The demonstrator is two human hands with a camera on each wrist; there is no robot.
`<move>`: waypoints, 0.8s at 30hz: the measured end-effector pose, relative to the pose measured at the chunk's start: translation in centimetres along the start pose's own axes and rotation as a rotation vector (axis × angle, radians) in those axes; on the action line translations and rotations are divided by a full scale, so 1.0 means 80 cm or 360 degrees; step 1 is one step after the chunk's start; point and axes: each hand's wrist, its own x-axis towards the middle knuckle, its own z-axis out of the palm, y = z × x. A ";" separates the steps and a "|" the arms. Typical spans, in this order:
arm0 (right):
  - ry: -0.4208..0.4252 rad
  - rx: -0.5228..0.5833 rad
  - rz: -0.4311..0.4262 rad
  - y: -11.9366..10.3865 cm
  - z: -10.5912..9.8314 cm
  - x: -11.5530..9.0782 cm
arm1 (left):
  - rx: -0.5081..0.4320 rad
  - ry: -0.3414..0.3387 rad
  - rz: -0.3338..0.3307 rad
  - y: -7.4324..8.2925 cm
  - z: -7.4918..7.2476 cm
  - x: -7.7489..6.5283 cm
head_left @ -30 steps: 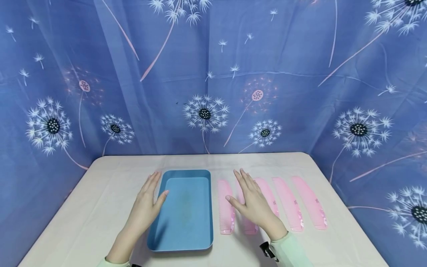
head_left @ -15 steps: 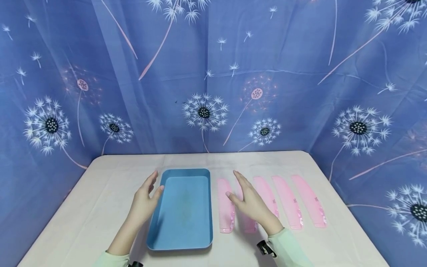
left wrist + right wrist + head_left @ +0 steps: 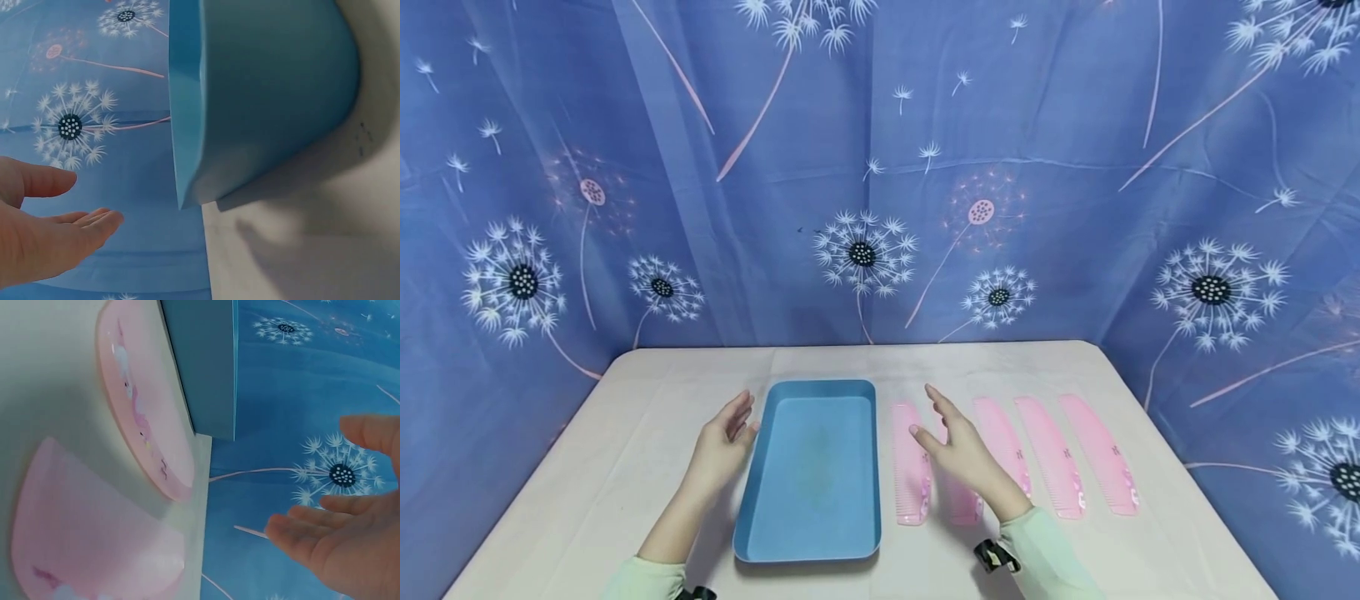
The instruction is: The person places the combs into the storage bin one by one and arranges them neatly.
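A blue rectangular tray (image 3: 808,475) lies on the table, its inside bare. Just left of its rim hovers my left hand (image 3: 721,446), fingers relaxed and holding nothing; the left wrist view shows the tray wall (image 3: 275,94) beside the hand (image 3: 50,231). To the tray's right, several pink combs lie in a row, among them the nearest comb (image 3: 912,467) and the far right comb (image 3: 1099,457). My right hand (image 3: 966,454) hangs above the second comb (image 3: 964,500) and partly hides it. Its fingers are loosely extended, with nothing in them, as the right wrist view confirms.
A pale cloth covers the table (image 3: 610,467). Blue curtains (image 3: 865,167) with dandelion prints enclose it at the back and both sides. Dark wrist straps (image 3: 996,556) sit by the light green sleeves (image 3: 1048,558).
My left hand has drawn slightly left, away from the tray, its fingers bending a little more. The right hand has barely shifted, its fingers slightly looser. The tray and combs stay put.
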 end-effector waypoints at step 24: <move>-0.0025 0.0373 0.0355 0.004 0.023 0.000 | -0.0230 -0.0151 -0.0326 -0.035 0.006 0.017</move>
